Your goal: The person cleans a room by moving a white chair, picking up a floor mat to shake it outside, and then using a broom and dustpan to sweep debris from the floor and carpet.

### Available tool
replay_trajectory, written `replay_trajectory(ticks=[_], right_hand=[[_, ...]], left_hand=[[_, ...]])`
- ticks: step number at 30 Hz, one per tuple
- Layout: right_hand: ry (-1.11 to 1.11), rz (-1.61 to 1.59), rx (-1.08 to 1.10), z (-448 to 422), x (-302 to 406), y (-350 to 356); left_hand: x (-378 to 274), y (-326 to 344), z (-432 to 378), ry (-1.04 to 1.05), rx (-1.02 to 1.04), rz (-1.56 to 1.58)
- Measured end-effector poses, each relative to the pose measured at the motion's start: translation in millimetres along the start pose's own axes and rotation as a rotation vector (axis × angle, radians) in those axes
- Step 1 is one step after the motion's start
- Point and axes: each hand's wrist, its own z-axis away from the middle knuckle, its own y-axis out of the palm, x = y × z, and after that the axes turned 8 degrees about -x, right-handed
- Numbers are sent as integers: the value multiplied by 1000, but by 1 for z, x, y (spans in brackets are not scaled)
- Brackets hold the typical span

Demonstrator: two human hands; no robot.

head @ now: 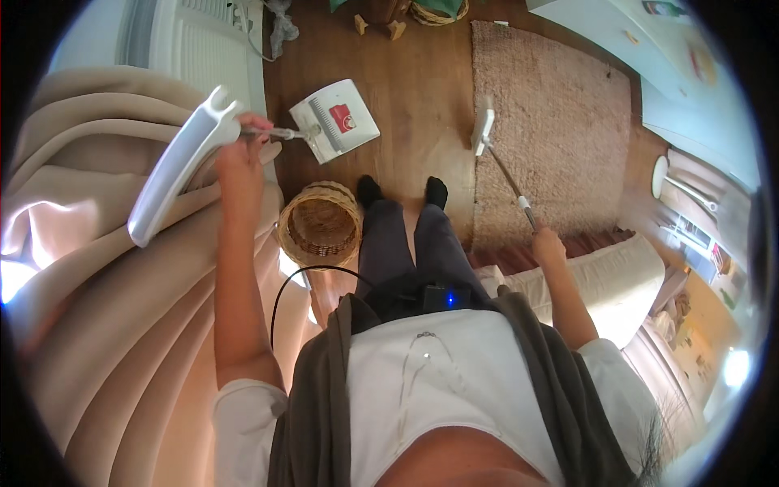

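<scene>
My left hand (pixel 240 152) is closed around the upper handle of a long-handled dustpan (pixel 365 125). The handle's broad white top piece (pixel 176 170) sticks out past my fist toward the curtain. The pan is white, with a grey toothed strip and a red label that bears writing, and it is at floor level ahead of me. In my right hand (pixel 549 246) is the metal stick of a small broom (pixel 504 167). Its white head (pixel 484 129), slightly blurred, is at the left edge of the pinkish-brown rug (pixel 554 122); whether it touches the floor I cannot tell.
A wicker basket (pixel 319 225) stands beside my left foot on the wood floor (pixel 420 79). Beige curtains (pixel 140 292) hang along the left, below a white radiator (pixel 207 55). A cream-covered seat (pixel 599 280) is at the right. White cabinets (pixel 663 73) line the far right.
</scene>
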Motion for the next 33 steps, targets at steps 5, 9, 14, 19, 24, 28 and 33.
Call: replay_trajectory(ticks=[5,9,14,19,24,28,33], right_hand=[[-283,-5,5,-26,84,9],[-556,-196,-18,-57,106,33],[-500,-341,-121,-19,42,10],[-209,-30,169,-6,3,40],[-602,-183,128,-28,126,72],[-668,-511,69,-39,158,56],[-451,-367,-118,-29,101,-32]], left_hand=[[38,8,-64,261,263,-385],[76,15,-111,300,286,-359],[112,-19,-131,422,295,-433],[77,-3,-135,359,397,-243],[72,11,-134,382,339,-337],[79,1,-137,270,207,-253],[62,-13,-108,100,16,34]])
